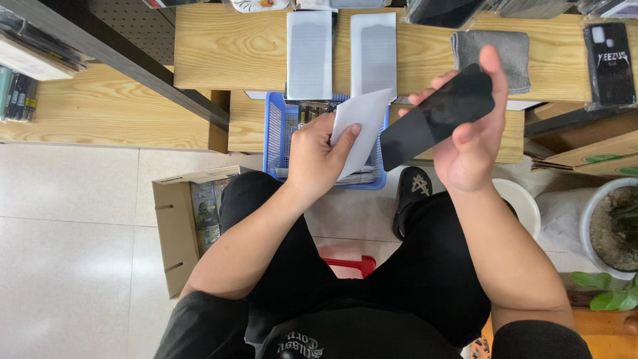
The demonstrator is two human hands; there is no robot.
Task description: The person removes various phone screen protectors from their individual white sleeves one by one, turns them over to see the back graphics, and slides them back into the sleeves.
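One black phone (pixel 438 116) clamped in right hand (pixel 473 143) fingers; one white sheet (pixel 362 126) pinched by left hand (pixel 318 159); two white panels (pixel 310 54) near table (pixel 226 46) edge, one blue basket (pixel 276 143) below.

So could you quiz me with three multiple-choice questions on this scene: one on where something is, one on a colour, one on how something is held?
1. Where is the blue basket?
A. under the wooden bench edge, beyond the knees
B. on the cardboard box
C. on the grey cloth

2. What colour is the flat slab in the right hand?
A. white
B. black
C. red

3. How does the left hand hold the white sheet?
A. crumpled in a fist
B. pinched between thumb and fingers
C. flat on the bench

Answers: 1 A, the basket sits below the bench front. 2 B, the slab is glossy black. 3 B, the thumb presses the sheet.
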